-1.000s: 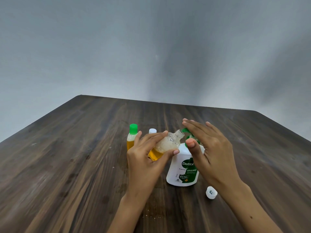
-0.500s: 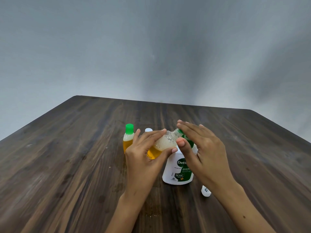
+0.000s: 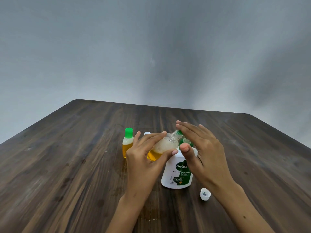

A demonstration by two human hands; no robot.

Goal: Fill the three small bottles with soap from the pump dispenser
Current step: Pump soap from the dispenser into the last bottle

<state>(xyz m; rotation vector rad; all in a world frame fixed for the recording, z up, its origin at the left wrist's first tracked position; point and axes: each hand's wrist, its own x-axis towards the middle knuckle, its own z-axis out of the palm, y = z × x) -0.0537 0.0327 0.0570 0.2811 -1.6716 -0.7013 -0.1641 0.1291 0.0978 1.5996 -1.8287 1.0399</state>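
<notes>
Nearest the person, a few small wet specks (image 3: 148, 219) sit on the dark wood counter (image 3: 67, 174), w/ wide bare wood to the near-left and near-right corners. A loose white cap (image 3: 205, 194) lies open side up just right of the pump dispenser (image 3: 176, 174), close under the right wrist. The dispenser, white w/ green label, stands about mid-counter, a bit right of centre.

Left hand (image 3: 143, 158) grips an uncapped small bottle (image 3: 164, 146), fingers (image 3: 151, 137) over the top and thumb under, curled round it. Bottle is tilted, neck up and to the right, meeting the green pump nozzle (image 3: 179, 132); amber soap sits low in it w/ foam above. Right hand (image 3: 204, 152) is spread over the pump head (image 3: 186, 142), fingers straight, thumb tip in front of the green top; can't tell how hard it presses.

Behind the left hand, toward the far edge: a small bottle w/ green cap (image 3: 128, 142), upright, part-filled amber, just left of the hand. A white-capped bottle (image 3: 147, 133) is mostly hidden by the fingers. Far half of the counter is bare up to the far edge; grey wall (image 3: 151, 47) beyond.
</notes>
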